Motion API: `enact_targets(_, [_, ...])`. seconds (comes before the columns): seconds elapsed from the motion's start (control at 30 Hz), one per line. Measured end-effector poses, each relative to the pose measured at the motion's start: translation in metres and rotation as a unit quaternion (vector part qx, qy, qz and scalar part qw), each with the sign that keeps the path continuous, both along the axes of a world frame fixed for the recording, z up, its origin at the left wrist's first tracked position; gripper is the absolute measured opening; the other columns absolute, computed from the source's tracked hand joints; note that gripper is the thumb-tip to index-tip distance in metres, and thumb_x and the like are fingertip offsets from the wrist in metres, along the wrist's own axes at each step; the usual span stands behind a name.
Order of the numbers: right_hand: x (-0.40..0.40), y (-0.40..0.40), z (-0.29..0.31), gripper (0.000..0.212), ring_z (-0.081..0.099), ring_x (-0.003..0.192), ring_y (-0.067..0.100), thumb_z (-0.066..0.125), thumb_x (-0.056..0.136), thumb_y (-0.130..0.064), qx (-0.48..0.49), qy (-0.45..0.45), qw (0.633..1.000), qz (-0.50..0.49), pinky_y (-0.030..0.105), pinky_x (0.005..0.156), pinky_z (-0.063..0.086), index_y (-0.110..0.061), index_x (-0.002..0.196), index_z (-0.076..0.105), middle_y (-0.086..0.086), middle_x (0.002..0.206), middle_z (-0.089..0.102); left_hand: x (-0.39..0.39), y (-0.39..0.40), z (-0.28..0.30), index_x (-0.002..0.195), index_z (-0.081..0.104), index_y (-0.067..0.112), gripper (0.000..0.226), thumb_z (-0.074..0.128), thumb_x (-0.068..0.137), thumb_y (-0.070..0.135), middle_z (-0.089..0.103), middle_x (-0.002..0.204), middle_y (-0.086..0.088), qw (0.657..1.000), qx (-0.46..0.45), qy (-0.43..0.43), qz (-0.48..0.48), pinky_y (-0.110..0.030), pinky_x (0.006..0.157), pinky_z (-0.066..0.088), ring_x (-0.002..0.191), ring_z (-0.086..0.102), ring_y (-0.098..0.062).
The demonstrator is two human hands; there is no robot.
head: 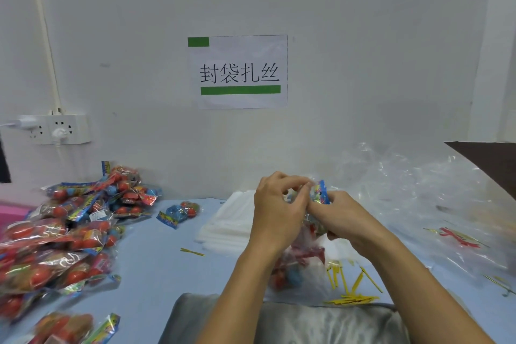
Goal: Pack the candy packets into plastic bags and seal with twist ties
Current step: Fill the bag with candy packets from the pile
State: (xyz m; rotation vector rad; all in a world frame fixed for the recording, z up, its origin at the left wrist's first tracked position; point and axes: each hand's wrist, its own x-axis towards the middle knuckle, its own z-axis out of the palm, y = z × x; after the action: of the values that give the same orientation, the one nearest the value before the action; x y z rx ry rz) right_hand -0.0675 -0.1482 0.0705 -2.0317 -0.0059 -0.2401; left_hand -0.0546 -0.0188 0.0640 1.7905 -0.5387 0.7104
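Observation:
Both my hands meet above the middle of the table around a clear plastic bag (300, 265) with candy packets in it. My left hand (276, 209) pinches at the bag's gathered top with curled fingers. My right hand (339, 218) grips the bag's neck, where a blue candy packet top (321, 193) sticks out. The bag's lower part, with red and blue candies, hangs down to the table between my forearms. Whether a twist tie is in my fingers cannot be made out. Loose yellow twist ties (349, 285) lie under my right forearm.
A large pile of candy packets (69, 232) covers the table's left side, with one packet (180, 212) lying apart. A stack of flat white bags (229, 223) sits behind my left hand. Crumpled clear plastic (418, 195) fills the right. One twist tie (192, 252) lies alone.

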Motion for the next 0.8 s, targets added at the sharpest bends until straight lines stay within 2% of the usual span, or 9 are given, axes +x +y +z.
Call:
enact_targets(0.17, [0.002,-0.001,-0.003,0.03,0.037,0.04,0.005,0.056,0.096,-0.036,-0.008,0.021,1.0,0.0,0.022,0.05,0.035,-0.016,0.074,0.053,-0.013,0.043,0.038,-0.004,-0.002,0.002,0.093,0.08,0.023,0.009,0.071,0.092,0.024,0.069,0.09,0.012,0.997,-0.013,0.008,-0.077,-0.021,0.076,0.049,0.086,0.061,-0.008])
enact_targets(0.27, [0.002,-0.002,-0.002,0.037,0.047,0.056,0.016,0.062,0.093,-0.047,0.038,-0.001,0.999,-0.014,0.023,0.05,0.036,-0.014,0.078,0.055,-0.005,0.053,0.045,-0.003,0.001,0.003,0.095,0.08,0.022,0.01,0.071,0.092,0.026,0.07,0.094,0.012,0.997,-0.027,0.019,-0.066,-0.035,0.086,0.052,0.092,0.061,-0.009])
enact_targets(0.33, [0.001,-0.001,-0.002,0.039,0.054,0.056,0.016,0.06,0.094,-0.049,0.083,-0.004,0.997,0.0,0.022,0.048,0.041,-0.012,0.082,0.062,-0.002,0.057,0.053,-0.003,0.002,0.004,0.094,0.08,0.024,0.011,0.07,0.093,0.028,0.069,0.095,0.009,0.999,-0.008,0.01,-0.034,-0.041,0.093,0.047,0.099,0.059,-0.012])
enact_targets(0.43, [-0.001,0.001,0.001,0.036,0.061,0.065,0.015,0.05,0.101,-0.033,0.167,0.055,0.978,0.113,0.025,0.059,0.055,-0.007,0.094,0.074,0.004,0.074,0.066,-0.007,0.0,0.006,0.096,0.08,0.029,0.013,0.067,0.094,0.028,0.066,0.094,0.009,0.999,0.047,-0.025,0.002,-0.045,0.097,0.04,0.101,0.054,-0.013])
enact_targets(0.5, [-0.003,-0.001,0.001,0.03,0.065,0.07,0.017,0.045,0.1,-0.014,0.181,0.084,0.965,0.167,0.028,0.063,0.058,-0.002,0.095,0.072,0.011,0.08,0.069,-0.009,0.0,0.007,0.096,0.08,0.026,0.013,0.067,0.094,0.026,0.068,0.094,0.007,0.997,0.069,-0.041,-0.014,-0.046,0.095,0.04,0.1,0.053,-0.015])
enact_targets(0.6, [-0.002,-0.004,-0.002,0.033,0.072,0.09,0.027,0.035,0.097,0.007,0.158,0.076,0.965,0.193,0.042,0.079,0.062,0.005,0.111,0.064,0.025,0.102,0.071,-0.013,-0.002,0.008,0.097,0.081,0.022,0.015,0.066,0.095,0.021,0.07,0.098,0.005,0.988,0.125,-0.044,-0.077,-0.042,0.095,0.041,0.1,0.053,-0.016])
enact_targets(0.7, [-0.001,-0.006,-0.006,0.031,0.069,0.107,0.032,0.036,0.102,0.004,0.142,0.045,0.971,0.19,0.054,0.099,0.053,-0.004,0.116,0.063,0.02,0.112,0.072,-0.017,-0.003,0.009,0.098,0.081,0.021,0.014,0.067,0.094,0.02,0.072,0.1,0.006,0.983,0.127,-0.034,-0.131,-0.033,0.096,0.042,0.101,0.054,-0.011])
enact_targets(0.77, [0.0,-0.008,-0.006,0.031,0.07,0.101,0.028,0.037,0.102,0.001,0.142,0.034,0.972,0.185,0.05,0.094,0.055,-0.009,0.113,0.065,0.02,0.109,0.072,-0.017,-0.003,0.01,0.099,0.081,0.021,0.013,0.069,0.094,0.021,0.072,0.1,0.007,0.983,0.108,-0.028,-0.147,-0.027,0.094,0.043,0.1,0.056,-0.008])
enact_targets(0.8, [0.0,-0.009,-0.006,0.032,0.071,0.093,0.025,0.038,0.102,0.001,0.145,0.035,0.971,0.185,0.044,0.085,0.059,-0.011,0.109,0.067,0.018,0.103,0.073,-0.018,-0.004,0.011,0.099,0.081,0.02,0.013,0.069,0.094,0.022,0.073,0.099,0.007,0.984,0.099,-0.027,-0.149,-0.026,0.093,0.044,0.1,0.057,-0.008])
